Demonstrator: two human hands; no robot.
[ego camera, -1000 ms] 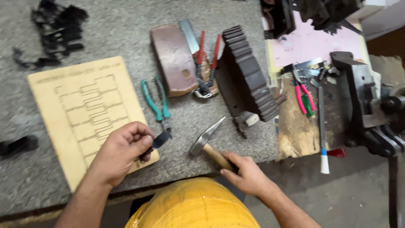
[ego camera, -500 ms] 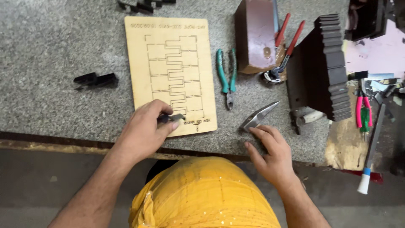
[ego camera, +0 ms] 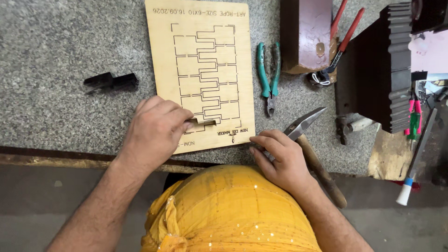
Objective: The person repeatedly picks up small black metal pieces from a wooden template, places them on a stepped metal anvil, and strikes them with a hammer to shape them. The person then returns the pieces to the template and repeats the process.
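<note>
Left fingers: the left hand (ego camera: 156,133) pinches a small metal strip (ego camera: 204,122) and presses it at a cut line near the near edge of the wooden board (ego camera: 205,70).
Right fingers: the right hand (ego camera: 282,161) is curled around the hammer (ego camera: 308,140), close to its head; the hammer rests low, just right of the board.
Board: it lies flat on the grey stone table (ego camera: 65,42), with many thin slots cut in a step pattern.
Done so far: it looks like an early stage; no other strips can be made out in the slots.
Left to do: most slots look bare; the strip looks not yet driven in.
Nearby: green pliers (ego camera: 269,74) lie right of the board, and a black piece (ego camera: 112,81) lies to the left.
</note>
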